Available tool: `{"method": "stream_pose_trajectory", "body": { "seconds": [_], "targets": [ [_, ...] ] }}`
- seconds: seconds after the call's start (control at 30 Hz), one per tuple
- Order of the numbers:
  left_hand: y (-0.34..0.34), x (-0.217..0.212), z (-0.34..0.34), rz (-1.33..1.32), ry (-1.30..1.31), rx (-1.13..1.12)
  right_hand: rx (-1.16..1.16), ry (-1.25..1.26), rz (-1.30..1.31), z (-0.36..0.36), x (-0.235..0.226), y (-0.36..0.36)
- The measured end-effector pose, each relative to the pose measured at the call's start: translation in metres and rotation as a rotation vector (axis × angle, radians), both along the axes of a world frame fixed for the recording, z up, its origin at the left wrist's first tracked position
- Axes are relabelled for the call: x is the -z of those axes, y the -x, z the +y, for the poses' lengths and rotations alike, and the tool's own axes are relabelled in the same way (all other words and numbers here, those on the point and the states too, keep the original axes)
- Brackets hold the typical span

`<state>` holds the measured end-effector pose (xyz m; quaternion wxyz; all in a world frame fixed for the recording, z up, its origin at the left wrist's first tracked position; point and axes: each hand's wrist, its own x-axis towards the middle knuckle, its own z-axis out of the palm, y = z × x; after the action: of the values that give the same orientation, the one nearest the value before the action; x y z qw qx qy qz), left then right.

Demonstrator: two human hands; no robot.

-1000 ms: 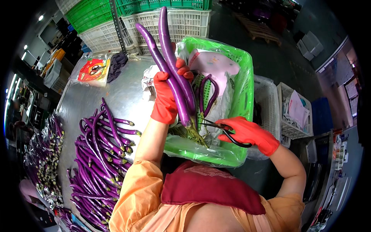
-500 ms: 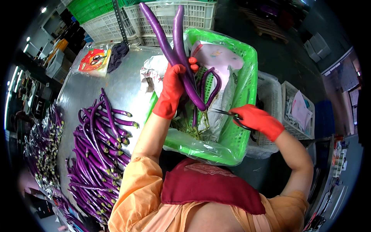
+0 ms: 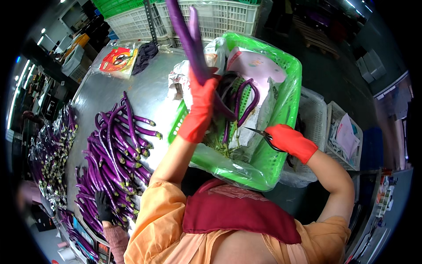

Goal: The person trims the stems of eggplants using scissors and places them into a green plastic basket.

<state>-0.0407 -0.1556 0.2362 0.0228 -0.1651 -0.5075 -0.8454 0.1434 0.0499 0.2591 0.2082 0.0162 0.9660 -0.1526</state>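
Observation:
My left hand [image 3: 201, 103], in a red rubber glove, is closed around long purple eggplants [image 3: 184, 35], which point up and away and are blurred by motion. My right hand [image 3: 291, 141], also gloved in red, grips black-handled scissors [image 3: 260, 132]; the blades point left over a green plastic basket [image 3: 288, 119]. Inside the basket lie a curved, thin eggplant [image 3: 254, 110], cut green stem bits [image 3: 220, 147] and crumpled plastic. A big pile of eggplants [image 3: 105, 163] rests on the metal table to the left.
A co-worker's black-gloved hand [image 3: 103, 206] touches the pile's near-left side. Plastic-wrapped eggplants [image 3: 48, 163] lie further left. Another pair of scissors [image 3: 121, 60] sits on a coloured packet beside a dark cloth [image 3: 144, 57]. White crates [image 3: 211, 20] stand behind; grey bins [image 3: 314, 119] stand right of the basket.
My left hand has turned, swinging the eggplants up and slightly left. The scissors stay near the basket's middle. A co-worker's black-gloved hand has come onto the pile. The whole view has shifted slightly.

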Motion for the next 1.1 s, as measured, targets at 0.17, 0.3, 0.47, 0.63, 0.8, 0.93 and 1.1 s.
{"method": "stream_pose_trajectory", "body": {
  "seconds": [0.17, 0.3, 0.47, 0.63, 0.8, 0.93, 1.1],
  "targets": [
    [-0.021, -0.106, -0.159, 0.008, 0.523, -0.395, 0.411, 0.633, -0.041, 0.017, -0.009, -0.025],
    [-0.01, -0.078, -0.345, 0.048, 1.151, -0.776, 0.582, 0.961, 0.109, 0.021, 0.002, -0.046],
    [-0.049, -0.033, -0.444, -0.399, 1.869, -0.95, 0.696, 1.036, 0.301, 0.014, 0.014, -0.061],
    [-0.04, -0.101, -0.237, 0.006, 1.007, -0.46, 0.8, 1.158, 0.476, 0.005, 0.044, -0.068],
    [-0.043, -0.052, -0.03, -0.215, 0.581, 0.829, 0.76, 1.149, 0.691, -0.011, 0.078, -0.071],
    [-0.001, 0.138, 0.053, 0.088, 1.523, 0.691, 0.85, 1.449, 0.644, -0.011, 0.087, -0.076],
    [0.077, 0.286, 0.055, -0.332, 1.481, -0.047, 0.891, 1.415, 0.612, -0.012, 0.076, -0.079]
  ]
}}
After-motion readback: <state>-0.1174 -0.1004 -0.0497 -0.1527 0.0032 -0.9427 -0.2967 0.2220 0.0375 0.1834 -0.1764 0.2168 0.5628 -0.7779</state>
